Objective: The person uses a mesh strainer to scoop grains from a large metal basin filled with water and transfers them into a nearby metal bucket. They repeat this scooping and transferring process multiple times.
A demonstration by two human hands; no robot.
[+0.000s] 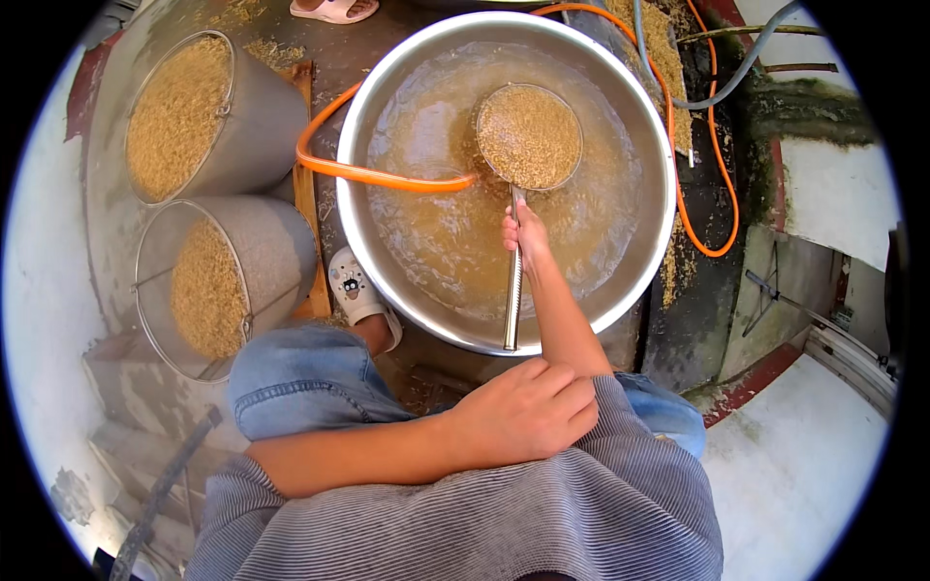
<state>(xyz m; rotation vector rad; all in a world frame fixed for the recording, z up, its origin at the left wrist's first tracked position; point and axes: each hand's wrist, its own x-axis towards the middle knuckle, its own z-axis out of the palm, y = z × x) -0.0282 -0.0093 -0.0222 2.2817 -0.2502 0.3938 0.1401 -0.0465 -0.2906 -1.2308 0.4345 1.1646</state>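
My right hand [524, 236] grips the ridged metal handle [514, 290] of a round strainer [485, 156]. Wet, yellow-brown husked grain [534, 134] fills the strainer, which is over the cloudy water [436, 254] in a wide stainless steel basin [360, 250]. Across my lap, my left hand [523, 414] is closed at the cuff of my right sleeve [617, 414], and its fingertips are hidden. An orange hose [392, 176] reaches over the basin's left rim, its end close to the water beside the strainer.
Two metal buckets [272, 120] [280, 247] of grain lie tilted at left, by a wooden board [305, 196]. More orange hose [716, 181] and a grey hose [726, 91] loop at right. Loose grain [672, 269] is scattered there. Another person's sandalled foot [334, 9] is at the top.
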